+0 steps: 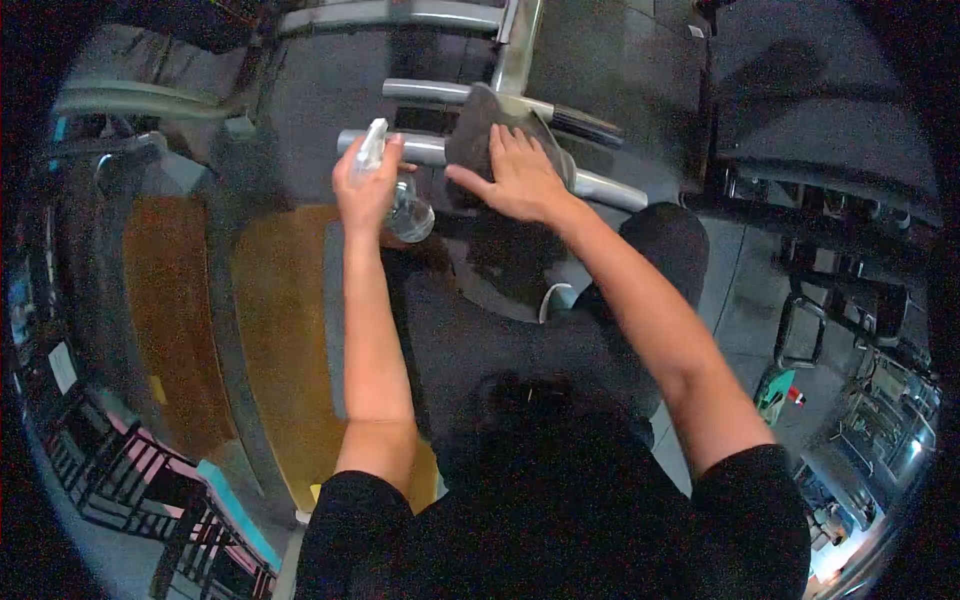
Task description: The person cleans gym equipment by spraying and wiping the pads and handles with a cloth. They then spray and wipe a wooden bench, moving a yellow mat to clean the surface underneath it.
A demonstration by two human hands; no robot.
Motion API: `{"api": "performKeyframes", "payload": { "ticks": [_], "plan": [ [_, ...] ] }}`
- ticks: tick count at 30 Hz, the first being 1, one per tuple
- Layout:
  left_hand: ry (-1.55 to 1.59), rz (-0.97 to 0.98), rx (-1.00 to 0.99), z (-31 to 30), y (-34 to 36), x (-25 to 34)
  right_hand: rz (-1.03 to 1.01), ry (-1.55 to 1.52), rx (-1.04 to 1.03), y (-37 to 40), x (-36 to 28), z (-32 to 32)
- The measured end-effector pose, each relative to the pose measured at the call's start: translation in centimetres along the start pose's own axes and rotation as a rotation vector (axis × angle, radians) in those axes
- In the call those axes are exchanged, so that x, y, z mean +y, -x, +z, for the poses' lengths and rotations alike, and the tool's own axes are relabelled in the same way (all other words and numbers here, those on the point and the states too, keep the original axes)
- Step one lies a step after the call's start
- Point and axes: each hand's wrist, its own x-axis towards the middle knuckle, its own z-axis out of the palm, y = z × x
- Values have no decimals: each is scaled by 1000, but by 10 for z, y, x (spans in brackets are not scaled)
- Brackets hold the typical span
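Observation:
Upper left of centre, my left hand [367, 190] grips a clear spray bottle [411, 215] round its neck, just below the white spray head [371, 142]. The bottle is tilted, its base toward the lower right. My right hand [520, 175] lies flat with fingers spread on a dark grey cloth [470, 135]. That cloth is draped over dark equipment between metal bars. A silver bar [425, 150] runs behind the bottle toward the cloth, and another silver bar [612, 190] extends out to the right.
More metal bars [425, 92] cross above the cloth, joined to an upright post [518, 55]. Brown wooden panels [275, 330] stand at the left. Racks with black frames [800, 330] are at the right, near a green object [773, 395] on the tiled floor.

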Motion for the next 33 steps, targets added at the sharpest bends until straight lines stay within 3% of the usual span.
{"api": "performKeyframes", "payload": {
  "ticks": [5, 7, 9, 14, 18, 20, 23, 25, 28, 30, 33],
  "plan": [
    [67, -94, -67, -15, -18, -30, 116, -231, -62, -43, 19, 15],
    [91, -133, -28, -11, -23, -32, 231, -97, -178, -82, 26, 22],
    [168, -94, -19, -13, -22, -48, 217, -59, -250, -135, 57, 41],
    [231, -125, 33, -7, -25, -39, 319, 18, -208, -204, 102, 71],
    [201, -135, -5, -11, -25, -35, 180, -80, -228, -142, 99, 61],
    [177, -137, -10, -13, -23, -32, 55, -175, -218, -56, 60, 7],
    [195, -107, -13, -10, -25, -40, -75, 79, -106, 13, 43, -3],
    [204, -92, -22, -11, -25, -41, 48, -16, -130, -1, 31, -4],
    [194, -100, -54, -15, -24, -35, 168, -37, -264, -85, 69, 33],
    [212, -130, -59, -16, -27, -33, 227, 46, -209, -146, 104, 66],
    [226, -166, -46, -15, -30, -36, 320, 56, -228, -186, 101, 55]
  ]
}}
